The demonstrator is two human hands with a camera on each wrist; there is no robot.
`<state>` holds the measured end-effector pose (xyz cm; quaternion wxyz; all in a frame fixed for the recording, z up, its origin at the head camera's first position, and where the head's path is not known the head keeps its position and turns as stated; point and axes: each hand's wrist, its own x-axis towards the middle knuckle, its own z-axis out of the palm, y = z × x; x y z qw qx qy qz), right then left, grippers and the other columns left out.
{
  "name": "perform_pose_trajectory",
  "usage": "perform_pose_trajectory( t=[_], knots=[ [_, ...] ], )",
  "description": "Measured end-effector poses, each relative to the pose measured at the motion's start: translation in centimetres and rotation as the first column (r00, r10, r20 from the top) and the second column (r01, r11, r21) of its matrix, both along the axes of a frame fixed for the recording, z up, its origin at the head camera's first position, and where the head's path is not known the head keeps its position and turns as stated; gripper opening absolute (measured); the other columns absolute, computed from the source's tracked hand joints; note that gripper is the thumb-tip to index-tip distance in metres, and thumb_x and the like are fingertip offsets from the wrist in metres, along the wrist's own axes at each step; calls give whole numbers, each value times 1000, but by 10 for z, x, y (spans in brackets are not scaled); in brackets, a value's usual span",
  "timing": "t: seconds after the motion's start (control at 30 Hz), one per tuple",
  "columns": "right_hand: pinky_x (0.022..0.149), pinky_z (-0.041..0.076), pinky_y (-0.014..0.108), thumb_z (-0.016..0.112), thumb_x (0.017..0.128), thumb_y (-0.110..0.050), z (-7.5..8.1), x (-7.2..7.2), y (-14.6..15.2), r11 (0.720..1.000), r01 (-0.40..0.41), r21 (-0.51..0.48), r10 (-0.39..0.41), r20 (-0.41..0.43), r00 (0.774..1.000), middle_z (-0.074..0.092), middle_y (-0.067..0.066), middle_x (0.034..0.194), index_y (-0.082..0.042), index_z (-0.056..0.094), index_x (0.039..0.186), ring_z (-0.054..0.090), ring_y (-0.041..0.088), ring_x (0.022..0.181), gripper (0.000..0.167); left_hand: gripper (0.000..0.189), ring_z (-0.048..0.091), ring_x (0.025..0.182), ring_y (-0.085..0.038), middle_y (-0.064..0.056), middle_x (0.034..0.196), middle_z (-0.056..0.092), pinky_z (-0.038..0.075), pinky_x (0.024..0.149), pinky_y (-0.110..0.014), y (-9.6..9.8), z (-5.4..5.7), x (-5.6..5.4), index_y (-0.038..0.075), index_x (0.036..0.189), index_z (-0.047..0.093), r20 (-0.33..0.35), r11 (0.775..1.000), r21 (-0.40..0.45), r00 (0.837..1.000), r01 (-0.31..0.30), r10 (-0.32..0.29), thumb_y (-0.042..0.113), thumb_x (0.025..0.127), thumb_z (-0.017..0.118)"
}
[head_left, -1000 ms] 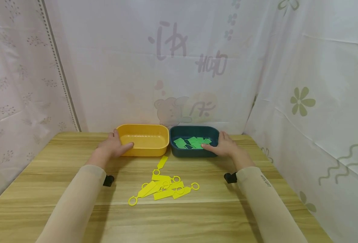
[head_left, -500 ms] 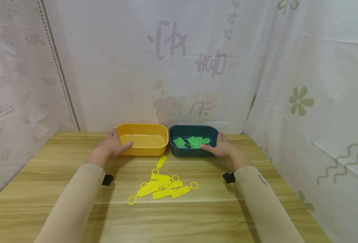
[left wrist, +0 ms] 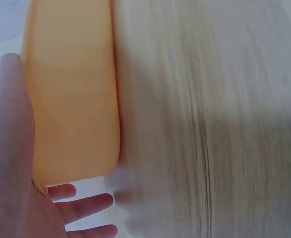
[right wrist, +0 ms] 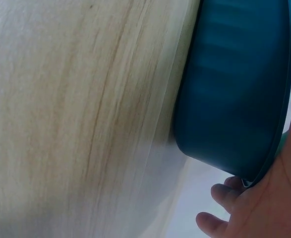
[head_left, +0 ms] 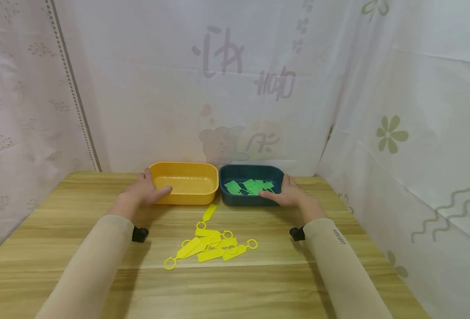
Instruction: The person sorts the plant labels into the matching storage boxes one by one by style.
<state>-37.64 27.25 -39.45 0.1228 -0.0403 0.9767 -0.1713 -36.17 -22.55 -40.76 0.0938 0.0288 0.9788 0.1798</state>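
A yellow plastic bin (head_left: 185,199) and a dark teal bin (head_left: 248,200) stand side by side at the table's back, ends close together. My left hand (head_left: 142,190) rests on the yellow bin's outer end, thumb over its front rim. In the left wrist view its fingers (left wrist: 88,207) reach spread past the bin's end wall. My right hand (head_left: 292,194) lies mirrored on the teal bin's outer end, thumb over the rim, fingers (right wrist: 212,223) behind the corner. Several green tags (head_left: 255,186) lie in the teal bin. The yellow bin's visible inside holds nothing.
Several yellow tags with ring ends (head_left: 209,246) lie in a loose, overlapping pile on the wooden table (head_left: 187,292), in front of the bins. A patterned white curtain (head_left: 159,88) hangs close behind the bins, with more curtain on both sides.
The whole head view has shifted slightly, so everything appears a little further left. Hands, bins and tags keep their places relative to one another.
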Motion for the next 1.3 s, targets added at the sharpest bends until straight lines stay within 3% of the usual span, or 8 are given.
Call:
perform_pose_trajectory(
  t=[0.27, 0.4, 0.77, 0.93, 1.1, 1.3],
  knots=[
    [137, 7, 66, 51, 89, -96, -2, 0, 1, 1000, 20, -7, -20, 4, 1000, -17, 33, 180, 8, -19, 169, -9, 50, 170, 149, 136, 31, 151, -71, -46, 174, -9, 35, 122, -76, -3, -2, -2, -13, 165, -24, 3, 998, 68, 1000, 19, -19, 87, 99, 42],
    [137, 7, 66, 51, 88, -97, -2, -1, 1, 1000, 22, -3, -22, 10, 1000, -16, 33, 180, 8, -19, 169, -8, 50, 170, 150, 139, 35, 149, -71, -47, 173, -10, 37, 122, -74, 0, -1, -1, -12, 164, -25, 0, 996, 92, 1000, 7, -7, 91, 97, 40],
    [137, 6, 65, 52, 90, -95, 1, 2, -1, 1000, 26, -14, -26, 22, 999, -18, 32, 180, 8, -19, 169, -10, 50, 170, 148, 131, 33, 150, -72, -48, 172, -12, 34, 124, -75, -2, 3, 2, -9, 167, -24, -21, 984, 180, 1000, 4, 0, 86, 102, 38],
    [137, 6, 64, 50, 90, -95, 2, 0, -1, 1000, 23, -1, -23, 31, 999, -18, 32, 180, 8, -20, 168, -10, 50, 170, 147, 128, 25, 155, -69, -46, 173, -7, 31, 125, -75, -5, 8, 0, -9, 169, -17, -94, 985, 171, 996, 17, -1, 86, 102, 37],
    [137, 8, 65, 49, 89, -97, 0, -3, 0, 1000, 17, 4, -17, 46, 999, -20, 31, 180, 6, -22, 169, -11, 48, 170, 149, 110, 21, 160, -62, -40, 176, 8, 27, 127, -76, 0, 20, 3, -6, 174, 4, -248, 980, 182, 968, 75, -28, 73, 108, 44],
    [137, 8, 67, 50, 89, -96, 0, -3, 1, 1000, 19, -2, -19, 53, 998, -20, 31, 180, 6, -22, 169, -12, 49, 170, 148, 86, 29, 160, -53, -30, 177, 20, 31, 127, -72, 16, 37, 14, 0, 172, 27, -380, 963, 206, 921, 175, -86, 54, 112, 55]
  ],
)
